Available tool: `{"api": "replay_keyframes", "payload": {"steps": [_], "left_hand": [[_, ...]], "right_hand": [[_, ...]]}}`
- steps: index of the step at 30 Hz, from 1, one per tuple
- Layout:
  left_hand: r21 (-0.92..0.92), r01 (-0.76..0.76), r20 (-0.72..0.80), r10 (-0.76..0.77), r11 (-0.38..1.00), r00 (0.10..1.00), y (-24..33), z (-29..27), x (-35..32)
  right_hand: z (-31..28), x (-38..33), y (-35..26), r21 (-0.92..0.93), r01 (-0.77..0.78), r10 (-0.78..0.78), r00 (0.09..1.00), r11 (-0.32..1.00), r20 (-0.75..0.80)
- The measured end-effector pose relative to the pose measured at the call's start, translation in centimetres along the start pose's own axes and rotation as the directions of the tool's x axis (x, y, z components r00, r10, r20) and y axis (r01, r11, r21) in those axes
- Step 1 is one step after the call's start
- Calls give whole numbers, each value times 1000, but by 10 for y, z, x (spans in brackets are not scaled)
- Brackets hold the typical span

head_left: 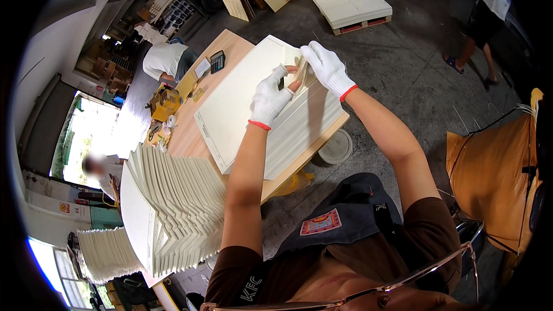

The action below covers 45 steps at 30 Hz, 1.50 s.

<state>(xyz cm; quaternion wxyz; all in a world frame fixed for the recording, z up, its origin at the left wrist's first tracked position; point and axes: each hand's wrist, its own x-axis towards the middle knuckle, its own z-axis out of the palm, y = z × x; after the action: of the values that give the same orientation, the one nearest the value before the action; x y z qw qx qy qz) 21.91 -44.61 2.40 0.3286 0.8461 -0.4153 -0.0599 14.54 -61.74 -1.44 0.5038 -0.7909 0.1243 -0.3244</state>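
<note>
Head view, biggest thing first: a wooden table (pixel 190 138) is seen under the hands, with a big cream board (pixel 242 103) laid flat on it, long axis running away from the fingers toward the far corner. A fanned stack (pixel 173 207) is parked well off to the near left. Between both gloved hands a small bundle of thin sheets (pixel 300 76) is held, tilted up off the board. Left hand (pixel 269 99) is pinched on its near edge; right hand (pixel 327 68) is clamped over the top, slightly farther out.
</note>
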Motion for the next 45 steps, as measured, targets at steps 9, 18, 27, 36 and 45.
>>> {"api": "replay_keyframes", "payload": {"steps": [9,18,27,36,45], "left_hand": [[-3,-111,-121,110,994,987,-4,1,-4],[147,-159,-73,171,976,983,4,6,-7],[47,-79,-88,83,996,993,7,2,-6],[102,-42,-46,47,994,998,10,1,-5],[130,-108,-78,119,986,990,0,4,-3]], "right_hand": [[-1,-2,-11,-30,-40,40,999,999,9],[-6,-2,-1,256,-85,67,995,963,78],[-47,-8,12,-645,318,-162,943,695,291],[-22,9,-6,-105,5,18,976,994,217],[-8,5,3,-60,-48,53,995,997,85]]}}
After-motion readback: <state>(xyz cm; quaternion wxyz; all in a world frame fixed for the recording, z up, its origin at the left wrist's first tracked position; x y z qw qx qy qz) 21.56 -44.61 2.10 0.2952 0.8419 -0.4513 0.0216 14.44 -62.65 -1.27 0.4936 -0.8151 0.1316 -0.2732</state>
